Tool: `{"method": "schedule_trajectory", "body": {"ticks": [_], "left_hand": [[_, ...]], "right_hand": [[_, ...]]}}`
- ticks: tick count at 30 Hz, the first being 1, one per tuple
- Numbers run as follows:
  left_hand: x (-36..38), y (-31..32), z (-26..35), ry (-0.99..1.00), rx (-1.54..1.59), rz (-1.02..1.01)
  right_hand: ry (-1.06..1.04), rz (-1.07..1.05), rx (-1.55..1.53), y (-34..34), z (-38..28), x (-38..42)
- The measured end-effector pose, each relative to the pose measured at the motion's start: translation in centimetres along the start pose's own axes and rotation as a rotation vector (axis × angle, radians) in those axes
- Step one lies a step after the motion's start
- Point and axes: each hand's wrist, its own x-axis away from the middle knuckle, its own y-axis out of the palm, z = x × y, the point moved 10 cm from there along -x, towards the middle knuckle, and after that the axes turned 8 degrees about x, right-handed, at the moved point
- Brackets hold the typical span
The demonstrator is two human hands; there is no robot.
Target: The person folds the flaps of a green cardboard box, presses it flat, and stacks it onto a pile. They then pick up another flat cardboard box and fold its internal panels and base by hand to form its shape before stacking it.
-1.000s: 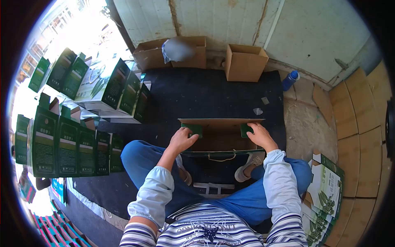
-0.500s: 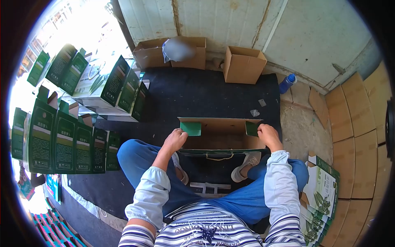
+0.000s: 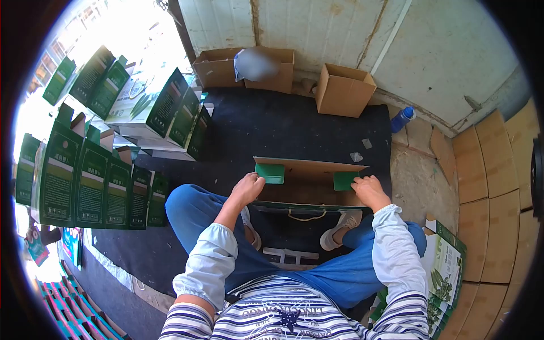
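An open carton (image 3: 309, 199) with brown inside walls stands between my feet, a cord handle (image 3: 306, 217) on its near side. My left hand (image 3: 247, 188) is at its left end, fingers closed at the edge of the green left flap (image 3: 270, 174). At the opposite end my right hand (image 3: 371, 192) pinches the green right flap (image 3: 344, 181) near its outer edge. Both flaps lean inward over the opening. The tips of some fingers are hidden behind the cardboard.
Printed green cartons (image 3: 90, 181) stand in rows at left, with more stacked behind. Brown boxes (image 3: 345, 90) line the back wall, near a blue bottle (image 3: 402, 119). Flat printed cartons (image 3: 445, 266) lie at right beside stacked brown cardboard (image 3: 473, 226). Black matting (image 3: 255, 124) covers the floor.
Both green flaps have turned further inward, the right one most visibly. My hands have stayed at the carton's two ends. The whole view has shifted slightly.
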Motion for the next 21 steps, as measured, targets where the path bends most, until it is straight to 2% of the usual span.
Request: {"method": "schedule_trajectory", "body": {"ticks": [4,8,11,15,21], "left_hand": [[0.4,-0.4,0.9,-0.004,0.002,-0.017],[0.2,-0.3,0.8,0.051,-0.002,0.009],[-0.2,-0.1,0.5,0.055,-0.008,0.006],[0.1,-0.3,0.7,0.053,-0.014,0.018],[1.2,-0.8,1.2,-0.041,0.095,0.014]], "right_hand": [[0.123,0.005,-0.003,-0.5,1.1,-1.0],[0.214,0.562,-0.118,-9.0,1.9,0.7],[0.209,0.66,-0.089,-11.9,1.3,1.6],[0.246,0.277,-0.13,-6.3,2.1,-0.3],[0.206,0.059,-0.132,-2.8,0.7,-2.8]]}}
